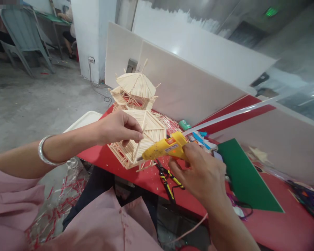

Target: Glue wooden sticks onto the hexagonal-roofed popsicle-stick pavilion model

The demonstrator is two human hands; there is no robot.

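My left hand (119, 128) pinches a thin wooden stick (140, 140) against a hexagonal roof panel made of sticks (143, 139), which rests on the red table (146, 176). My right hand (200, 170) grips a yellow hot glue gun (166, 148) with a long clear glue stick (238, 113) out its back. The gun's nozzle touches the lower end of the stick on the panel. Behind the panel stands a stick-built pavilion model (134, 89) with a pointed roof.
Yellow-and-black pliers (167, 179) lie on the table below the glue gun. A green cutting mat (243, 176) is at the right. White boards (188, 87) stand behind the table. Red scraps litter the floor at lower left. A grey chair (22, 31) stands far left.
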